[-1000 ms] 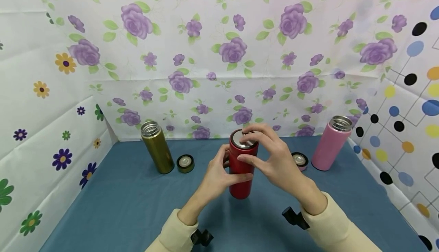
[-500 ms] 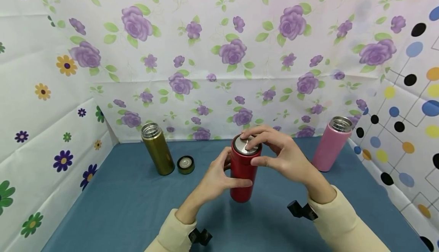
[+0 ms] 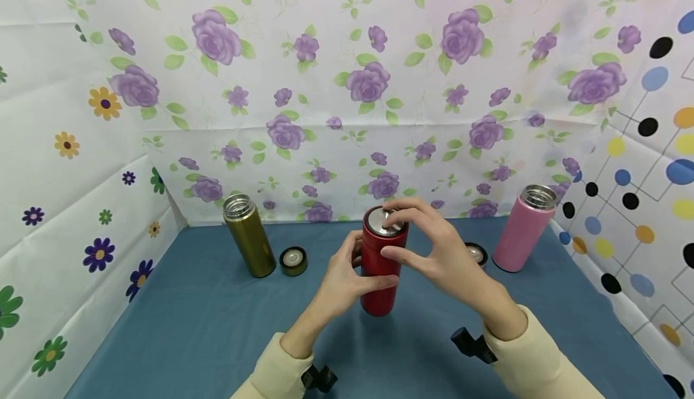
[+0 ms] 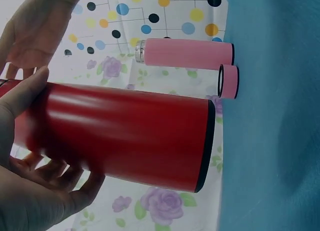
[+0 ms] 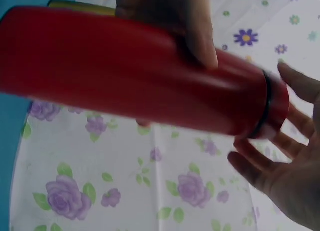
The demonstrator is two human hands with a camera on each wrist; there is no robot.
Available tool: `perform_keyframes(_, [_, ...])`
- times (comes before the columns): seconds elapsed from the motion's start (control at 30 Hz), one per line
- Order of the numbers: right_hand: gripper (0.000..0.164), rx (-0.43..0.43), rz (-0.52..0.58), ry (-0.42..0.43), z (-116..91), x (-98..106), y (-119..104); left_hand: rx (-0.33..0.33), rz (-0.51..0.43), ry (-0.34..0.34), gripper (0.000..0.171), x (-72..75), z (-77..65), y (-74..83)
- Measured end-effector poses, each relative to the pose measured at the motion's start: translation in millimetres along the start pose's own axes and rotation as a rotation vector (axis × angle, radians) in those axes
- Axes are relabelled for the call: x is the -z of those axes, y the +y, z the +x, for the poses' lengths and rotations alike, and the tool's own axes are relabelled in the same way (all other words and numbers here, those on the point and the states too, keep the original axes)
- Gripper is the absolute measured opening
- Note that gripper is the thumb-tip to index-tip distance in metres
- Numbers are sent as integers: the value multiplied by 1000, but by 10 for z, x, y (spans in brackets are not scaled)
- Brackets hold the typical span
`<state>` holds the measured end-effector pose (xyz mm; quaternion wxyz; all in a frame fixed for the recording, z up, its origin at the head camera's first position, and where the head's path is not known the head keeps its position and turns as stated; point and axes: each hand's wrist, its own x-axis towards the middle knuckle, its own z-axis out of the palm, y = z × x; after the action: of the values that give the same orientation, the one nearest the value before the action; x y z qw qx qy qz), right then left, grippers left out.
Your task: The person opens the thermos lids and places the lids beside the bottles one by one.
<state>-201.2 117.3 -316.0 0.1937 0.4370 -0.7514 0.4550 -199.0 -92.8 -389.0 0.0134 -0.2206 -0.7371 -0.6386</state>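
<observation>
My left hand grips the body of a red thermos bottle, its thumb across the front and fingers behind. The bottle is held up off the table, slightly tilted. Its lid, with a shiny silver top and dark rim, sits on the mouth. Curled over that lid is my right hand, thumb on the near side and fingertips at the top. In the right wrist view the right fingers surround the lid, past the dark seam; exact contact is blurred. The left wrist view shows the bottle's black base rim.
A gold bottle stands uncapped at the left with its lid beside it. At the right stands an uncapped pink bottle; its lid is partly behind my right hand. Patterned cloth walls border the blue table.
The red bottle dipped toward me and slightly right, then came back up. My right hand turned rightward on the lid and then back left, uncovering the pink lid again. My left hand kept its grip.
</observation>
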Motion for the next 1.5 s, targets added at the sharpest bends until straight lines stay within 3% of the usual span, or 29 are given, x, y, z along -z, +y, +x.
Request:
perform_keyframes(0.2, [41, 25, -83, 109, -4, -127, -49, -5, 4, 13, 71, -17, 1, -15])
perform_keyframes(0.4, [38, 27, -56, 123, 1, -111, -59, -7, 12, 5, 72, -10, -3, -10])
perform_keyframes(0.57, [38, 29, 40, 89, 5, -41, -35, -4, 13, -34, 72, 11, -1, 1])
perform_keyframes(0.8, [31, 26, 291, -44, 22, 121, 65, 6, -12, -124, 69, 72, 18, -1])
perform_keyframes(0.97, [27, 15, 351, -99, 28, 167, 92, 5, -12, -135, 69, 85, 15, 0])
perform_keyframes(1.07, [35, 6, 290, -95, 19, 139, 68, 2, -14, -105, 72, 69, 6, 14])
perform_keyframes(1.3, [51, 26, -33, 50, -6, -79, -12, -9, 8, -3, 72, 22, -5, 27])
perform_keyframes(1.5, [47, 57, -81, 123, 6, -161, -41, -3, 19, 8, 71, 8, -4, 10])
